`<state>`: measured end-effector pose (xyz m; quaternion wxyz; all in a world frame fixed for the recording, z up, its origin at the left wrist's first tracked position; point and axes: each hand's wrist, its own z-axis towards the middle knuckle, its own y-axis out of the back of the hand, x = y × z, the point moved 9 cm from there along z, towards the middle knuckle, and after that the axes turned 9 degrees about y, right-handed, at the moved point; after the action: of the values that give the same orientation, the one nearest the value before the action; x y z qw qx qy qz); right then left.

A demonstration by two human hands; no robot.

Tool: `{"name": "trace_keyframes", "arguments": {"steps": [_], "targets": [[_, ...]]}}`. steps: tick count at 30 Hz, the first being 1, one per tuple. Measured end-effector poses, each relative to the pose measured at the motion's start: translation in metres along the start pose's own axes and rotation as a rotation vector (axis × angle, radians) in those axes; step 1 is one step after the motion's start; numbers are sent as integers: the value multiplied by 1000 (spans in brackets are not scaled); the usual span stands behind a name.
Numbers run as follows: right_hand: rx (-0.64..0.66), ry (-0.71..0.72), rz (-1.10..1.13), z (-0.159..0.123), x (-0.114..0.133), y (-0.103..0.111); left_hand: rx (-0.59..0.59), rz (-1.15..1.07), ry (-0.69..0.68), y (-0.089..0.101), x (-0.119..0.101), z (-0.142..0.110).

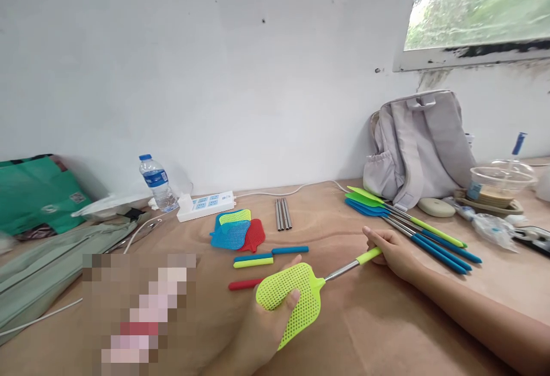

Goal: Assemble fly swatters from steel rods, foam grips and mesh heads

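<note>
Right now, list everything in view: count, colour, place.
held swatter: 1, lime, front centre
assembled swatters: several, blue and green, right
swatter heads: 4 visible, blue, lime, red, centre
tubes: several, silver, centre
loose handles: 4, blue, lime, red, centre
bottle: 1, clear, back left
power strip: 1, white, beside bottle
backpack: 1, grey, back right
round case: 1, beige, right
cup: 1, clear, far right
wrapper: 1, clear, right
bag: 1, green, left
cloth: 1, greenish, left
window: 1, whitish, right
table: 1, brown, below
wall: 1, white, behind
left hand: 1, on held swatter
right hand: 1, on held swatter's handle
</note>
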<state>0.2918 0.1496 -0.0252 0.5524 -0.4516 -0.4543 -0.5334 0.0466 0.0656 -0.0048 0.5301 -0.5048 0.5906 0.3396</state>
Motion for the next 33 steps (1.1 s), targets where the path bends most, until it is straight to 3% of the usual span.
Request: {"name": "trace_keyframes", "arguments": {"steps": [7,12,16,18,20,23,25,28,33], "targets": [[-5,-23,1,-1,0,-3,-11,-23,-26,0,1,1],[21,-27,-82,-3,2,-7,30,-14,-35,-3,5,2],[47,11,-195,-2,9,-9,-20,-63,-25,5,3,6],[87,112,-327,-1,26,-10,-9,-144,14,10,0,10],[170,308,-508,-4,56,-15,28,-242,64,16,-2,15],[409,644,-839,-25,95,-35,86,-360,102,26,-6,21],[607,793,-1040,-46,103,-50,130,-416,124,29,-6,24],[773,855,-1199,-68,101,-63,257,-533,164,26,-3,24],[734,774,-1320,-70,95,-68,528,-701,51,19,-22,16]]}}
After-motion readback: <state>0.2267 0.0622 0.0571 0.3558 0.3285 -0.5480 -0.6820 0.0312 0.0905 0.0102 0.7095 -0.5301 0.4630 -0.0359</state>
